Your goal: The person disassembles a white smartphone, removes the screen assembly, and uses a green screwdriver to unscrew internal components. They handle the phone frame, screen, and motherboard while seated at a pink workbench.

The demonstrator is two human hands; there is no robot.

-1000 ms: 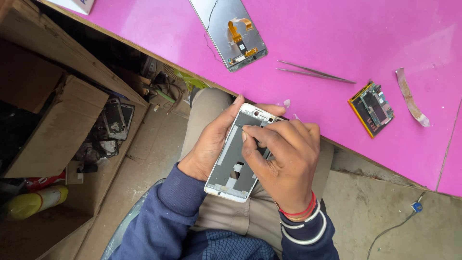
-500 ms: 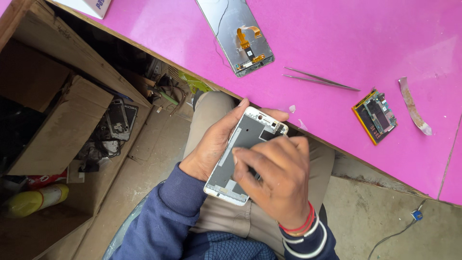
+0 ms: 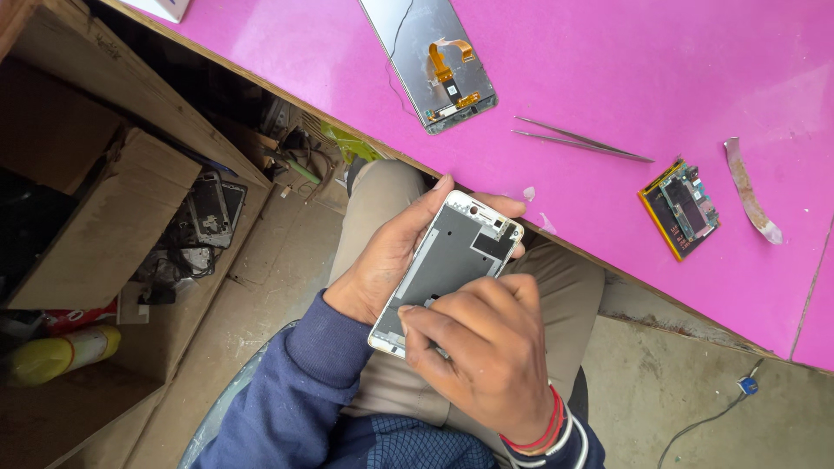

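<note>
My left hand (image 3: 387, 265) cradles a white phone frame (image 3: 456, 252) from underneath, its open grey inside facing up, over my lap. My right hand (image 3: 482, 356) rests on the frame's near end with fingers curled, fingertips pressing at its lower inner edge. What the fingertips touch is hidden. On the pink table (image 3: 625, 52) beyond lie a detached phone screen (image 3: 430, 61) with an orange flex cable, a pair of metal tweezers (image 3: 578, 139) and a small circuit board (image 3: 682, 208).
A strip of peeled tape (image 3: 751, 191) lies at the table's right. To the left, open wooden shelves (image 3: 104, 217) hold old phone parts (image 3: 208, 213) and wires. A yellow bottle (image 3: 61, 356) lies at lower left. A loose wire (image 3: 712, 417) crosses the concrete floor.
My right hand slid from the middle of the phone frame down to its near end, uncovering most of the frame's inside. The left hand kept its hold.
</note>
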